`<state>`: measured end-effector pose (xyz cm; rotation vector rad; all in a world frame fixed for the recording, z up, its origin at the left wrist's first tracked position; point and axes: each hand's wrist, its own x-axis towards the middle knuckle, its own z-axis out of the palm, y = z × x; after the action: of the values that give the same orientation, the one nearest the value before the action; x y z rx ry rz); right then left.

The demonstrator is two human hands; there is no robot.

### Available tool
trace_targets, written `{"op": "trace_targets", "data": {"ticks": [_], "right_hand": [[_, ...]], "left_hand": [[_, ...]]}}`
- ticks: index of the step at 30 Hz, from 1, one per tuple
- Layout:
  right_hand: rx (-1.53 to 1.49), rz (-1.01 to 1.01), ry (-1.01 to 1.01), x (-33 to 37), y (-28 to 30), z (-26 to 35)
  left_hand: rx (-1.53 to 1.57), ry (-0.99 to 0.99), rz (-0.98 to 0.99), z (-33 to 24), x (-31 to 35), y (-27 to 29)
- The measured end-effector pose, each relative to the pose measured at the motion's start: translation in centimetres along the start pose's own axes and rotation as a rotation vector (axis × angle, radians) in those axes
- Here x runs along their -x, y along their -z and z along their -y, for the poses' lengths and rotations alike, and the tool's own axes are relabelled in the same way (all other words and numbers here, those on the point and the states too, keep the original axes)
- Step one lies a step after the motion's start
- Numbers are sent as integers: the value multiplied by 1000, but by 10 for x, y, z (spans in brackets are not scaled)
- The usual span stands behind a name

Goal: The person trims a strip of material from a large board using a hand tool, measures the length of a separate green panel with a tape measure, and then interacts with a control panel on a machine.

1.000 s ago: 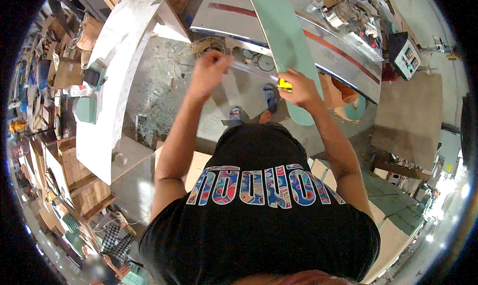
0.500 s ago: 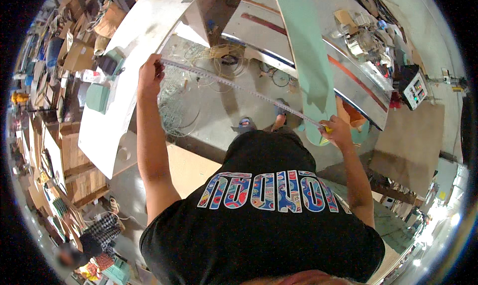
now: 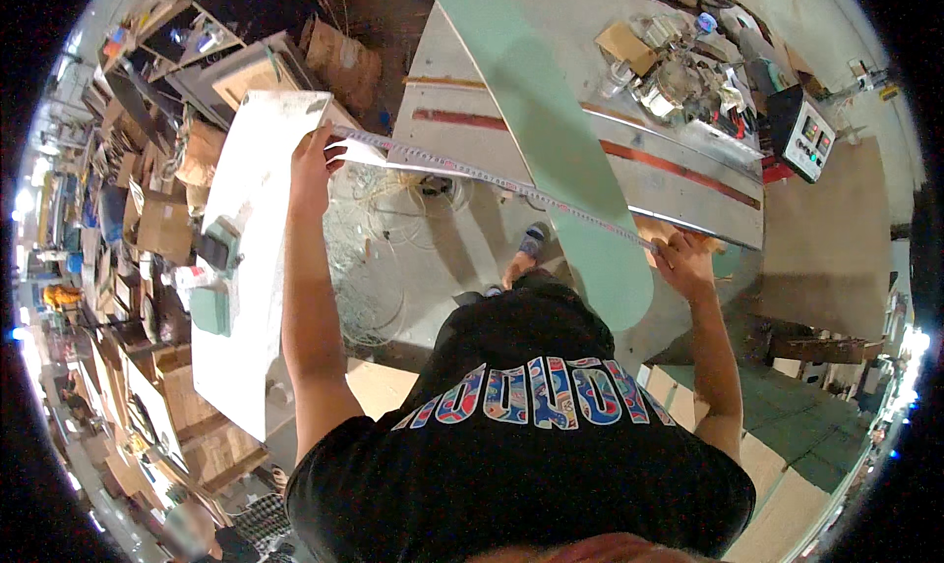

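From afar, I see the left hand (image 3: 315,158) and right hand (image 3: 686,264) pinch a measuring tape (image 3: 472,172), already extended across the green board (image 3: 565,145), no marks discernible.

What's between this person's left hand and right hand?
A measuring tape stretches from the left hand to the right hand; in the head view it passes in front of the long green board.

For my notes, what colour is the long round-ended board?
The board is pale green; the head view shows it best.
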<state>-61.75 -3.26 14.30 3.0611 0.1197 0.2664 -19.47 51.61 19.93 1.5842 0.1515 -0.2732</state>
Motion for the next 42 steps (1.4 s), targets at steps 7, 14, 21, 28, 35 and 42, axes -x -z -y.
{"op": "trace_targets", "data": {"ticks": [7,14,21,28,35,42], "right_hand": [[-48,-65,-84,-39,-28,-28],[-146,-250,-444,-65,-9,-31],[-134,-306,-1196,4,-15,34],[-96,-154,-2131,25,-33,171],[-191,35,-2420,-12,-59,186],[-106,28,-2472,9,-119,184]], "left_hand": [[-584,-482,-153,44,-111,-77],[-1105,-895,532,24,-134,-235],[-1209,-902,572,84,-289,-316],[-1353,-639,472,83,-459,-335],[-1569,-401,293,15,-578,-300],[-1516,-285,128,-9,-705,-290]]}}
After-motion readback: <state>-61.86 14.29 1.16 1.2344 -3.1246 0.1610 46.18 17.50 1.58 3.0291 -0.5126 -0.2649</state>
